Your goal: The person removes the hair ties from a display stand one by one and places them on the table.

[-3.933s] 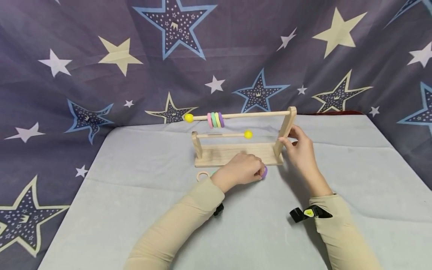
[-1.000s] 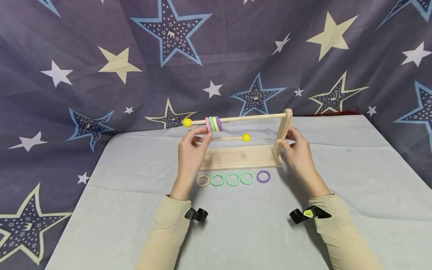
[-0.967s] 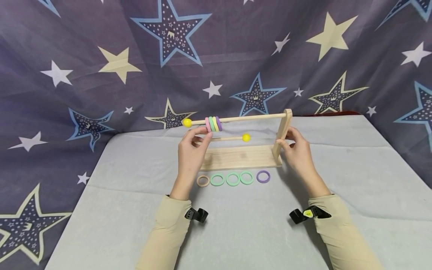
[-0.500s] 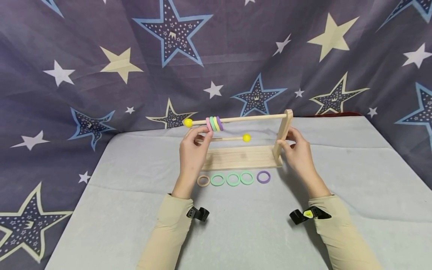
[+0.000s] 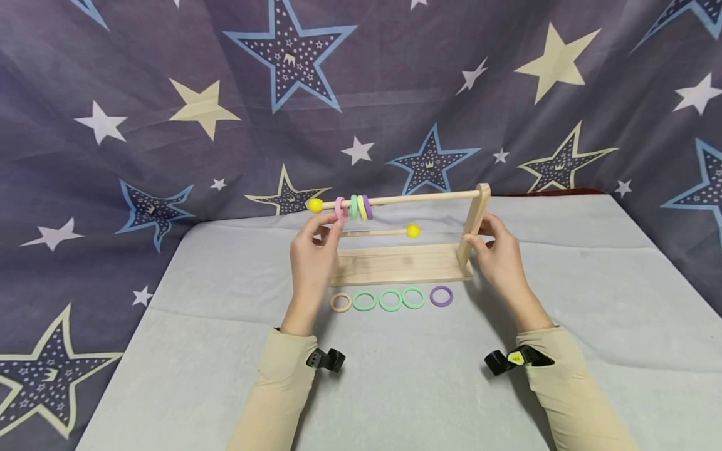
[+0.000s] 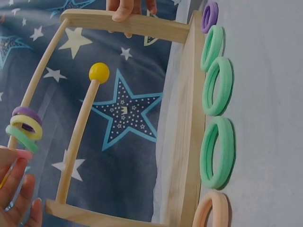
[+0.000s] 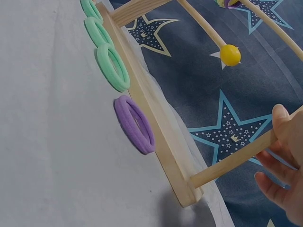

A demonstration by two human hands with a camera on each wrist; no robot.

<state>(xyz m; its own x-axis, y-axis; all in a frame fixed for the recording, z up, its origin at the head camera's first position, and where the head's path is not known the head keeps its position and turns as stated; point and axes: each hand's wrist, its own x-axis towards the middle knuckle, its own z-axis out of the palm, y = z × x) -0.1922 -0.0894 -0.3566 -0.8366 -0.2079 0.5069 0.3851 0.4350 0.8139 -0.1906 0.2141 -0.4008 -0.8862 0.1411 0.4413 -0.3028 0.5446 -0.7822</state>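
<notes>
Seemingly partway along, I'm pinching the pink ring [image 5: 339, 209] on the upper rod [image 5: 423, 198] with my left hand [image 5: 311, 260], three rings [image 5: 361, 207] hanging just right of it, five others [image 6: 227, 153] lying below it on the bench [image 5: 395, 388], my right hand [image 5: 502, 254] gripping the upright [image 5: 477, 212].

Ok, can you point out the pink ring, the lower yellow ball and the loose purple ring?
Pink ring [image 5: 338, 210]: head view, on its near side, above the fingertips.
Lower ball [image 7: 230, 55]: right wrist view, middle of its surface.
Loose purple ring [image 7: 126, 122]: right wrist view, on its left band.
</notes>
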